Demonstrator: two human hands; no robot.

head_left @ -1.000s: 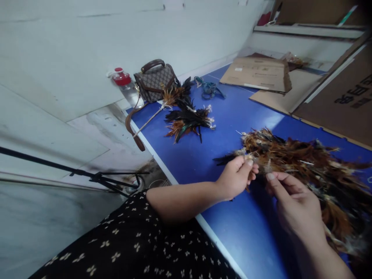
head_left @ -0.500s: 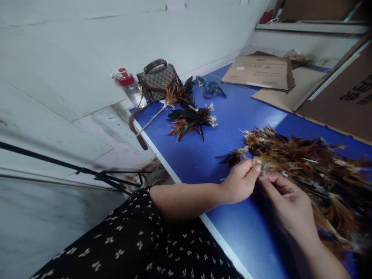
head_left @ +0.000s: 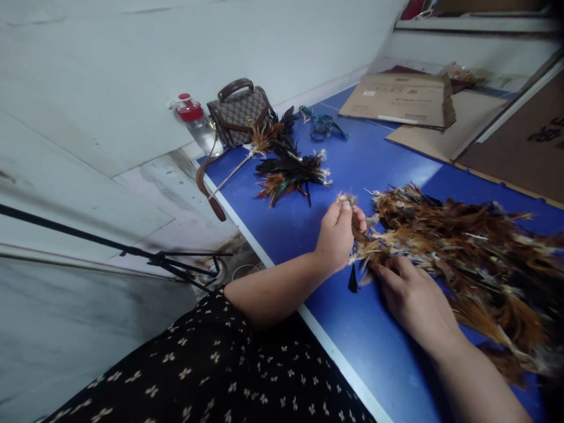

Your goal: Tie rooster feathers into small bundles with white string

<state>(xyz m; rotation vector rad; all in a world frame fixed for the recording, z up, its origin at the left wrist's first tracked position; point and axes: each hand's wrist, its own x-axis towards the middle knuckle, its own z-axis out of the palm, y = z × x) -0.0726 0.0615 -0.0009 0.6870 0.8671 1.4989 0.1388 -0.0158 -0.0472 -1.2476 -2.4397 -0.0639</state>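
A large pile of brown and black feathers spreads over the right side of the blue table. My left hand is raised over the table, its thumb and fingers pinched on a small tuft of feathers with pale, fluffy ends. At the pile's left edge, my right hand has its fingers curled down against some brown feathers; the fingertips are partly hidden. Farther back lies a bunch of black and orange feathers, beside a thin stick with orange feathers tied to its end.
A brown patterned handbag and a red-capped bottle stand against the wall. Teal cords and flattened cardboard lie at the back. A black stand leg crosses the left. The blue table's pale edge runs along my lap.
My left hand has moved up and left, away from my right hand, carrying the tuft. My right hand has shifted slightly left, onto the pile's edge. The view has tilted a little.
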